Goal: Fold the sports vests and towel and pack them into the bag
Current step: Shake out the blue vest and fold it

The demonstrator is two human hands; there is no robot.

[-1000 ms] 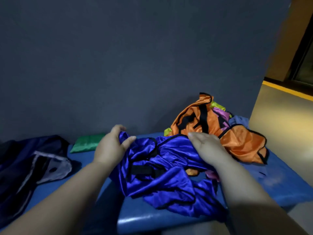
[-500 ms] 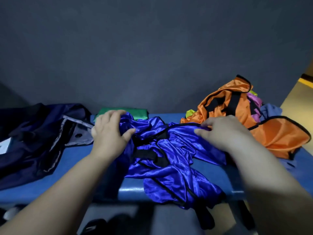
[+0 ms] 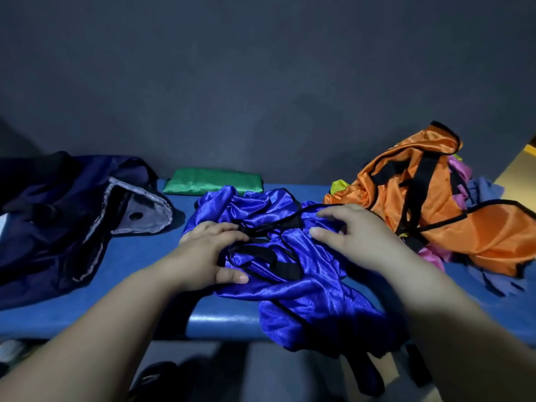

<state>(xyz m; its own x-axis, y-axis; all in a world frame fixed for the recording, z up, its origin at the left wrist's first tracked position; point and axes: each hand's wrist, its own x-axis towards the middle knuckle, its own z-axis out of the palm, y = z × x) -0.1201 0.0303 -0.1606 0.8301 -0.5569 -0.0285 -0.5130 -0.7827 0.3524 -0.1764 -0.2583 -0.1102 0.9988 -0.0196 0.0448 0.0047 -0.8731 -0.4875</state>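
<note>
Blue vest (image 3: 290,285) is laid crumpled at the middle of the desk (image 3: 139,274), with its lower part hung over the near edge. A second ago it was held bunched up in both grips. Now it has been set down and spread a little wider, black straps on top.

The left grip (image 3: 208,256) is pressed flat on the vest's left side, fingers released, nothing clasped. The right grip (image 3: 356,236) is placed on the vest's right side with fingers spread and bent. Whether cloth is pinched there cannot be told, as it is blurred.

So the lifting looks finished and smoothing is judged to be started. No fold has been made yet, and the straps and creases will likely need to be straightened first.

A green vest (image 3: 214,181) is seen folded at the far edge. An orange vest (image 3: 420,198) is heaped with pink and bluish cloth at the right end, unfolded. The bag (image 3: 58,221) is slumped open at the left end, and nothing packed can be seen in it. Most of the task is judged left.
</note>
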